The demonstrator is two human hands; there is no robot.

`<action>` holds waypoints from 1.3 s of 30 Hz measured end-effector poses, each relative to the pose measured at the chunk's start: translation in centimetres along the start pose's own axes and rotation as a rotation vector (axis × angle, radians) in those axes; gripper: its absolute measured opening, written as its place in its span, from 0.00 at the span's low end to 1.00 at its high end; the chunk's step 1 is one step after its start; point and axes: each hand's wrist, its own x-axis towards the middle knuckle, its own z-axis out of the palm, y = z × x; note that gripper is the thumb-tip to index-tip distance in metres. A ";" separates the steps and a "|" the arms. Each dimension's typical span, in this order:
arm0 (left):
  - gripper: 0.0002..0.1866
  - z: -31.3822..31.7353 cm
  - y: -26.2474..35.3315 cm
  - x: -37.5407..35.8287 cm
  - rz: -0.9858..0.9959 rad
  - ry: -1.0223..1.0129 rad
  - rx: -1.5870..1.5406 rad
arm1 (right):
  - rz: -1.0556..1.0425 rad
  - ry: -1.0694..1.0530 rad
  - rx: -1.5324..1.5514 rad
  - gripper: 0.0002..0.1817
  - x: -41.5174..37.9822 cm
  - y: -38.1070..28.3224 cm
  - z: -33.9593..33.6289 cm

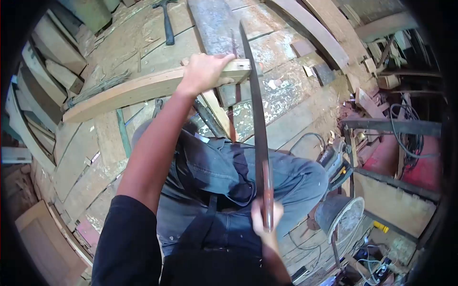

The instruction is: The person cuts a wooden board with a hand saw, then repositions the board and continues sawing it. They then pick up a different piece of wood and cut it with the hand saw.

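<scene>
My left hand [205, 72] is closed over a curved wooden piece [138, 89] near its right end, with the thumb pointing toward the end. The handsaw [259, 114] has a long dark blade that runs upright in the view, beside the right end of the wood. My right hand [265, 217] grips its brown handle low in the view, slightly blurred, in front of my lap. Whether the teeth touch the wood cannot be made out. A scrap of wood lies under the curved piece.
A hammer [168, 26] lies on the plank floor at the top. Curved boards [315, 31] are at upper right, more wooden parts at left. A power tool [334, 157] and a bucket [339, 214] stand right of my knee, near cables.
</scene>
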 end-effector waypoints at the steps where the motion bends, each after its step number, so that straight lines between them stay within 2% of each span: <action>1: 0.30 0.2 0.3 -0.2 -0.020 -0.022 0.047 | 0.010 -0.017 0.050 0.06 -1.2 -0.3 -1.0; 3: 0.31 0.3 0.6 -0.7 -0.038 0.005 0.038 | 0.062 -0.019 0.099 0.06 -0.2 -1.4 -1.6; 4: 0.31 0.2 0.7 -0.5 -0.030 0.044 0.029 | 0.067 -0.034 0.099 0.07 2.0 0.2 -0.5; 5: 0.31 0.1 0.6 -0.6 -0.013 0.060 0.032 | 0.113 -0.045 0.097 0.08 6.0 -0.9 0.8; 6: 0.31 -0.3 0.8 -0.3 -0.006 0.069 0.037 | 0.065 -0.002 0.176 0.09 9.6 -0.3 2.4; 8: 0.31 -1.0 0.9 -0.3 -0.041 -0.039 0.074 | -0.038 -0.022 0.265 0.12 15.7 1.1 4.8; 10: 0.31 -0.9 0.3 -0.2 -0.026 -0.032 0.025 | 0.025 -0.035 0.281 0.11 15.4 0.9 4.3; 14: 0.31 -0.1 0.2 -0.2 0.003 0.009 0.016 | -0.013 -0.006 0.045 0.06 1.8 0.0 0.4; 16: 0.32 0.5 0.2 -0.4 0.006 0.025 0.014 | 0.035 -0.083 0.077 0.05 -0.8 -2.3 -2.0; 18: 0.32 0.8 0.6 -0.9 0.005 0.025 -0.013 | 0.073 -0.064 0.086 0.05 0.5 -1.3 -1.9; 21: 0.32 -0.1 0.5 -0.2 0.025 0.073 0.027 | 0.050 -0.044 0.152 0.09 10.3 0.0 2.4; 22: 0.32 -0.3 0.5 -0.1 0.017 0.057 0.043 | -0.045 0.001 0.262 0.10 13.2 1.6 4.1; 24: 0.31 -0.1 0.4 -0.2 -0.004 0.003 0.063 | -0.019 -0.034 0.308 0.11 15.6 1.1 4.3; 26: 0.34 0.7 -0.3 0.0 0.038 0.036 0.053 | 0.037 -0.019 0.290 0.10 11.0 1.0 3.8; 29: 0.32 0.7 -0.5 0.2 0.034 0.021 0.061 | -0.049 -0.029 0.029 0.05 0.9 0.9 0.1; 30: 0.32 0.3 -0.1 0.1 0.018 0.018 0.064 | -0.003 -0.040 0.094 0.06 -0.3 -0.5 -0.9; 32: 0.31 0.6 0.6 -0.7 0.022 -0.008 0.055 | -0.004 -0.036 0.148 0.07 0.9 -0.5 -0.7; 33: 0.31 0.7 0.6 -0.5 0.015 -0.008 0.040 | 0.075 -0.043 0.091 0.08 3.1 -0.6 0.3; 36: 0.34 0.5 -0.9 1.0 0.007 0.019 0.056 | -0.082 0.027 0.232 0.09 12.4 0.7 3.5; 39: 0.41 -0.4 -1.6 2.6 -0.079 -0.185 0.012 | 0.066 -0.095 0.393 0.09 18.0 -1.2 2.8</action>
